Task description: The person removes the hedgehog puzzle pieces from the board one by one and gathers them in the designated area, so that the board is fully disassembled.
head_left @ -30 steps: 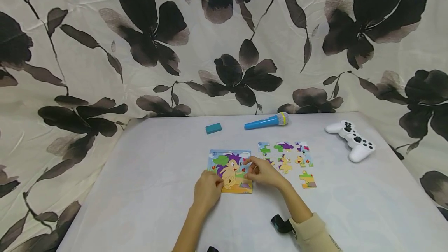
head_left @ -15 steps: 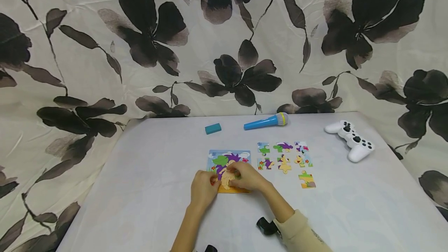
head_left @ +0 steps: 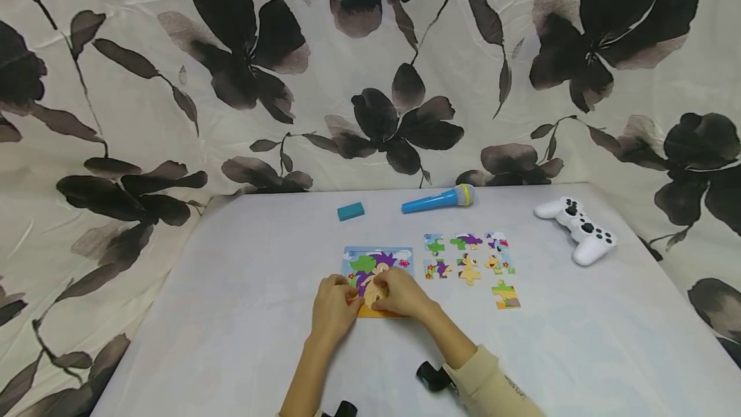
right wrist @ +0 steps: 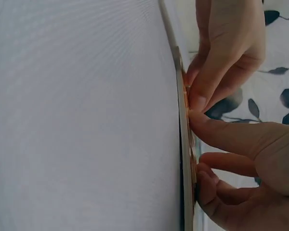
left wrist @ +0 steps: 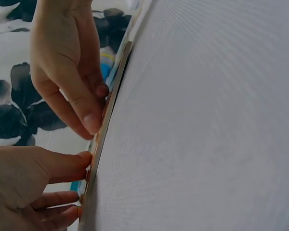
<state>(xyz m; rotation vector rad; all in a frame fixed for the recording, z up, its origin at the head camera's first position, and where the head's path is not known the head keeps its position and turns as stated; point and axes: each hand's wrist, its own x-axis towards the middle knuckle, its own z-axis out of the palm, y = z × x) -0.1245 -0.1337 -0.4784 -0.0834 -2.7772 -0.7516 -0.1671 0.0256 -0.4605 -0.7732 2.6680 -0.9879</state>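
Note:
A picture board [head_left: 360,265] with a purple-spined hedgehog lies on the white table. My left hand [head_left: 334,309] is at its lower left, thumb and fingers bent onto a puzzle piece that is mostly hidden. Close beside it, my right hand [head_left: 405,295] pinches another puzzle piece low on the board, also largely covered by the fingers. Seen edge-on in the right wrist view, the board [right wrist: 184,144] has thin orange pieces [right wrist: 186,91] under the fingertips. The two thumbs nearly meet there. Several loose puzzle pieces [head_left: 468,269] lie in rows to the right of the board.
Behind the board are a teal block [head_left: 350,212] and a blue toy microphone [head_left: 438,201]. A white game controller [head_left: 576,230] lies at the far right. A floral cloth [head_left: 399,127] hangs behind the table [head_left: 243,314].
My right hand has moved left from the board's right side to its lower middle, next to my left hand. The left hand has shifted only slightly.

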